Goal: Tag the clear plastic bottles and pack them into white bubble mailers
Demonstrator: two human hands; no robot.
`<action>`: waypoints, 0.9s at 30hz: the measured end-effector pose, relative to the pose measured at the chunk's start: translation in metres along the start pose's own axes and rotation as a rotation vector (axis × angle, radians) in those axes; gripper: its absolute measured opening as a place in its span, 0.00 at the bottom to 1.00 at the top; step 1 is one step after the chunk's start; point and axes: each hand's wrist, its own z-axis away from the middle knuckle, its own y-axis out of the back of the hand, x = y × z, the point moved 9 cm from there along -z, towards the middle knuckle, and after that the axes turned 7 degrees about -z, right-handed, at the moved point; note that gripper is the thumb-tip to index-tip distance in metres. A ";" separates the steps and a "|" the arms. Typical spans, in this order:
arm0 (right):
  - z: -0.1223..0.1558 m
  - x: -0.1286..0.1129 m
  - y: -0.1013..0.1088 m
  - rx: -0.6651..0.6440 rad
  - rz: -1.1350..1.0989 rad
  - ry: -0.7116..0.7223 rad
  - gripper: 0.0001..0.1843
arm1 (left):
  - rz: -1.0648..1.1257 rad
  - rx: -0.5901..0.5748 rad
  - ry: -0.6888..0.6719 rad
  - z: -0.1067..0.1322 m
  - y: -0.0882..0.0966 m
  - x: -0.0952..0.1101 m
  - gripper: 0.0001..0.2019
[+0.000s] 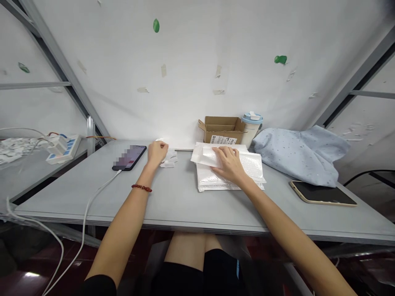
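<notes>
My left hand (158, 153) is closed, its fingers curled together above the grey table. Small white paper scraps (168, 159) lie beside and beneath it; whatever is in its fingers, if anything, is hidden. My right hand (228, 163) is on a stack of white bubble mailers (212, 181). Its fingers bend over the topmost bubble mailer (251, 164), with the thumb at the near side, gripping it. This top mailer lies slightly askew on the others.
Behind the mailers stand an open cardboard box (224, 125) and a lidded cup (252, 129). A charging phone (132, 158) lies left, its cable (92, 197) hanging over the table edge. Pale blue cloth (299, 152) and another phone (322, 194) lie right. A power strip (66, 150) sits far left.
</notes>
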 end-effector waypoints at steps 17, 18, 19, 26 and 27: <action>-0.001 0.000 -0.002 0.009 -0.055 -0.004 0.28 | -0.108 0.023 0.051 -0.018 -0.001 -0.050 0.06; -0.001 0.000 -0.002 0.009 -0.055 -0.007 0.28 | -0.096 0.027 0.053 -0.017 0.001 -0.048 0.06; -0.001 0.000 -0.002 0.009 -0.053 -0.008 0.28 | -0.081 0.032 0.054 -0.017 0.003 -0.046 0.06; 0.000 0.002 -0.001 0.025 -0.018 -0.027 0.29 | 0.156 0.138 -0.012 -0.013 0.022 -0.021 0.09; 0.000 0.003 -0.001 0.031 -0.013 -0.040 0.29 | 0.217 0.146 -0.028 -0.012 0.022 -0.016 0.09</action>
